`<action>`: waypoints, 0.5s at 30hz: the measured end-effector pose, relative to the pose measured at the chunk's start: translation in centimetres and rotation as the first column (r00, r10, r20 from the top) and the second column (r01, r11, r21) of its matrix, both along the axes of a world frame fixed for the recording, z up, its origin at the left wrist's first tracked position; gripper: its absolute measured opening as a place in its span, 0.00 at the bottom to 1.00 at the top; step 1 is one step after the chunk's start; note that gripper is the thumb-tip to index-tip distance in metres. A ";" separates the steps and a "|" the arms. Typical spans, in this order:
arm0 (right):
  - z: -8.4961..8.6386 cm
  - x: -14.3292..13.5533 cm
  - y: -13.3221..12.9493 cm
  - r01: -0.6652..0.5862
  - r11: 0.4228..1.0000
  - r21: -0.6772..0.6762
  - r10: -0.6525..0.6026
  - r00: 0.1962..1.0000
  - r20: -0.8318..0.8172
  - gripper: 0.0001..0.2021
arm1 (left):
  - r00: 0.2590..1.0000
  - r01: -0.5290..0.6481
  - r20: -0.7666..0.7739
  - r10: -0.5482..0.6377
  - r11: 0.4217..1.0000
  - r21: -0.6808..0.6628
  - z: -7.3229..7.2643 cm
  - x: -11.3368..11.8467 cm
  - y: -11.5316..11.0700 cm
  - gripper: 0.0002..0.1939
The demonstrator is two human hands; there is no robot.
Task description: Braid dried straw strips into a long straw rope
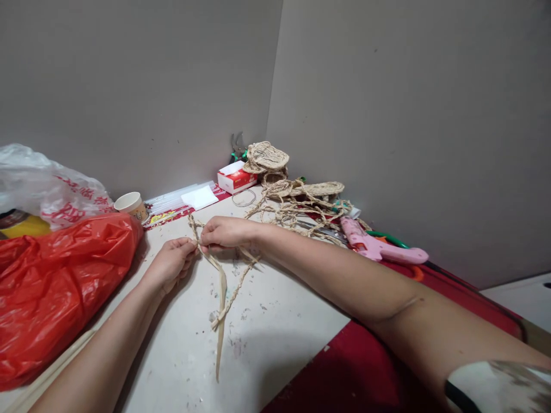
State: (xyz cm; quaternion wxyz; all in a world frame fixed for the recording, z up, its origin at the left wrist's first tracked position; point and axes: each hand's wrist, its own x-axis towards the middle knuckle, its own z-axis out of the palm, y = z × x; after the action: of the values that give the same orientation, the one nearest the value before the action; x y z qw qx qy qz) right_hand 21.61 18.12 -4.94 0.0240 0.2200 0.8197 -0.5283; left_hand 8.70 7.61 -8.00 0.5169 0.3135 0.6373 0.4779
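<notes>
My left hand [174,261] pinches a braided straw cord [235,296] near its upper end, over the middle of the white board. Right beside it, my right hand [224,232] has its fingers closed on the same cord, the fingertips of both hands almost touching. A flat, pale loose strand [221,321] hangs down from the hands and lies on the board. The braided part bends to the right and ends in a knot by that strand. My fingers hide the exact spot where the strands cross.
A red plastic bag [64,287] and a paper cup [130,205] are at the left. Behind stand a tissue box [237,178] and pliers [237,148]. Braided cords [293,201] and a pink glue gun [379,246] lie at the right, beyond my right forearm.
</notes>
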 end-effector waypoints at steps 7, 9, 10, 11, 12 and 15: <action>-0.5 -0.2 -2.6 -0.009 0.971 0.239 0.004 1.000 0.023 0.11 | 0.997 -0.022 0.075 0.019 0.999 0.030 -0.3 0.3 -0.5 0.15; -0.5 -0.3 -3.2 -0.012 0.892 0.452 -0.006 0.999 0.037 0.11 | 0.995 -0.036 0.098 0.032 0.998 0.043 -0.4 0.5 -0.6 0.16; -0.5 -0.3 -3.6 -0.021 0.843 0.538 -0.011 0.998 0.055 0.12 | 0.994 -0.041 0.107 0.036 0.998 0.047 -0.4 0.5 -0.6 0.17; -0.5 -0.2 -4.0 -0.038 0.801 0.597 -0.010 0.997 0.076 0.13 | 0.993 -0.043 0.114 0.037 0.998 0.049 -0.5 0.5 -0.6 0.17; -0.4 -0.2 -4.4 -0.065 0.775 0.629 0.004 0.995 0.098 0.14 | 0.992 -0.045 0.121 0.039 0.998 0.049 -0.5 0.5 -0.7 0.17; 0.2 0.5 -5.4 -0.240 0.758 0.607 0.200 0.971 0.134 0.13 | 0.988 -0.037 0.150 0.029 0.998 0.050 -0.6 0.2 -0.8 0.13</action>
State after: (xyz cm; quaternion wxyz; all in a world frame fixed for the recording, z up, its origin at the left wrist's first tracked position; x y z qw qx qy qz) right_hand 22.08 12.73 -4.73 0.0375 0.1338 0.9663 -0.2168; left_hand 8.86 6.83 -8.57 0.5468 0.2798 0.5890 0.5252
